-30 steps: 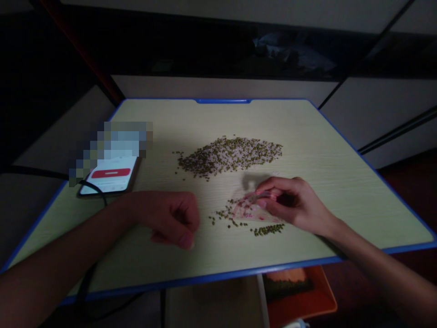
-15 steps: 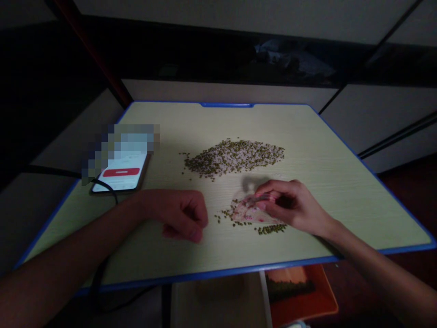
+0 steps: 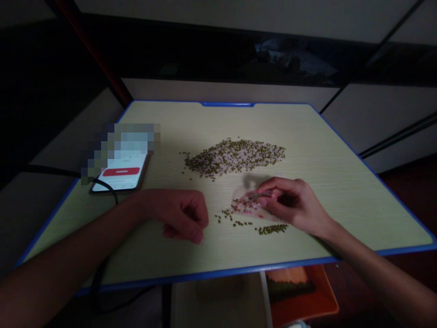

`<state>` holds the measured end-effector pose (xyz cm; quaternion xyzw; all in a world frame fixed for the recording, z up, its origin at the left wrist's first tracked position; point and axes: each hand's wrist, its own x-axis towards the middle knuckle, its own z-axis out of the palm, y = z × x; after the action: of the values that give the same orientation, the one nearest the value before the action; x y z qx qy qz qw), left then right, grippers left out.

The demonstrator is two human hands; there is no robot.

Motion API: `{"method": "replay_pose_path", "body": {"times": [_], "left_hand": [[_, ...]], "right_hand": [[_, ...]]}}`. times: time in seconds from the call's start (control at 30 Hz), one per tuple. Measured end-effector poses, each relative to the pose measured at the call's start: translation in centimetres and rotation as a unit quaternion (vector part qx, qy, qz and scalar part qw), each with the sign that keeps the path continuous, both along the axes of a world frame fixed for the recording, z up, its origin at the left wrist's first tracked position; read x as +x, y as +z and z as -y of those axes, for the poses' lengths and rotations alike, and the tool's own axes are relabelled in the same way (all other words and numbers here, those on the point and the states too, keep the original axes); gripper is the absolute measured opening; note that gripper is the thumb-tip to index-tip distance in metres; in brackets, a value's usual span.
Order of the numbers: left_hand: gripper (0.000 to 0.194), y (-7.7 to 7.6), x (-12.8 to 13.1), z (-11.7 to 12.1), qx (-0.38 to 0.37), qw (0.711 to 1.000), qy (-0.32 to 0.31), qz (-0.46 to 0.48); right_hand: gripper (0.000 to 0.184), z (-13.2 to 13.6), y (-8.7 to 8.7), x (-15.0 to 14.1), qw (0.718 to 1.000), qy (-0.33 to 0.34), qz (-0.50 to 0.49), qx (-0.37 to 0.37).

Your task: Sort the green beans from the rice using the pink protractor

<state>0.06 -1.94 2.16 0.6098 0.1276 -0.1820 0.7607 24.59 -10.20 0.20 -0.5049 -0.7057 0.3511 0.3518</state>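
My right hand (image 3: 295, 202) pinches the edge of a small clear plastic bag with pink print (image 3: 251, 206), which lies tilted low over the table. Pale grains and some green beans show in or under the bag; I cannot tell which. Loose green mung beans (image 3: 272, 229) lie just in front of it, with a few more scattered to its left. Curled into a loose fist, my left hand (image 3: 186, 216) rests on the table left of these beans, nothing visible in it. Farther back spreads a long pile of mung beans mixed with pale grains (image 3: 235, 157).
The pale wooden tabletop (image 3: 341, 182) has a blue rim. At its left lies a lit phone (image 3: 119, 177), partly blurred out, with a black cable (image 3: 109, 186) beside it. Below the front edge are a pale bin (image 3: 218, 300) and an orange container (image 3: 321, 296).
My right hand has shifted slightly right, and the bag's held edge now looks flatter and more spread. My left hand and the bean pile stay where they were.
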Motion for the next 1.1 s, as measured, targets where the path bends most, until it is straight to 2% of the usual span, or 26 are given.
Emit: {"method": "replay_pose_path", "body": {"times": [0.37,0.7,1.1], "left_hand": [[0.046,0.01,0.06,0.03,0.006,1.000,-0.008,0.003],[0.046,0.14,0.12,-0.05,0.009,1.000,-0.014,0.003],[0.045,0.17,0.17,-0.07,0.016,1.000,-0.017,0.003]], "right_hand": [[0.010,-0.12,0.25,-0.22,0.999,0.028,0.012,0.020],[0.010,-0.16,0.28,-0.45,1.000,-0.001,0.020,0.018],[0.010,-0.19,0.25,-0.29,0.999,0.029,0.011,0.021]]}}
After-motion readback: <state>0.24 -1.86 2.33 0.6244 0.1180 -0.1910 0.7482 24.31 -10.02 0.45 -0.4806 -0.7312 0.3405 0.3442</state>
